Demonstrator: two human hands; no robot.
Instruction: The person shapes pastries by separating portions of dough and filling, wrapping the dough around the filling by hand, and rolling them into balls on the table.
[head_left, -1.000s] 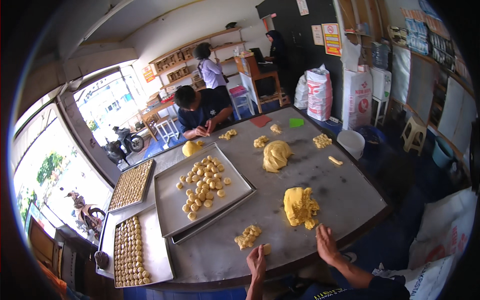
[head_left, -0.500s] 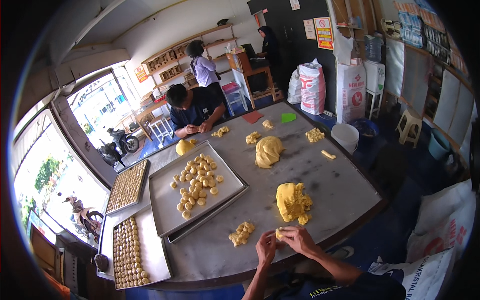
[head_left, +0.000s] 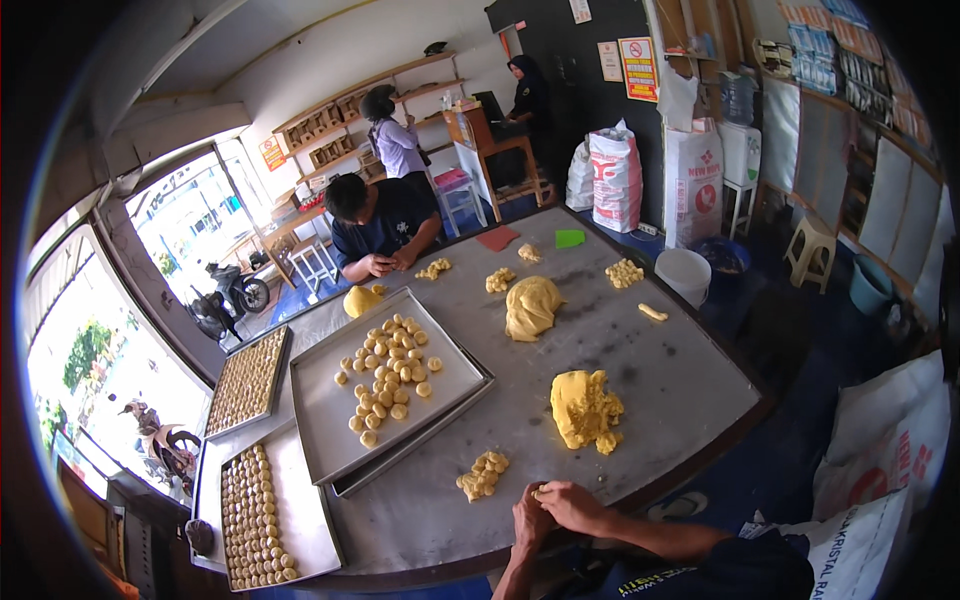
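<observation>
At the near edge of the table, my left hand point(head_left: 531, 518) and my right hand point(head_left: 576, 507) are drawn together with curled fingers. Between their fingertips a small piece of dough point(head_left: 541, 490) shows, mostly covered by the fingers. Just beyond them lies a crumbly yellow lump of filling point(head_left: 580, 410). Left of it is a small heap of pale dough pieces point(head_left: 482, 476). A larger smooth mound of dough point(head_left: 533, 308) rests farther back, near the middle of the table.
A metal tray point(head_left: 440, 345) holds loose round dough balls, stacked on another tray. Trays point(head_left: 305, 500) with rows of balls stand at the left. Across the table point(head_left: 660, 400) a person point(head_left: 385, 225) works with both hands. A white bucket point(head_left: 684, 275) stands beyond the right edge.
My hands have drawn closer to me and closed more tightly round the dough piece, which shows less now. The person across the table has shifted their hands slightly.
</observation>
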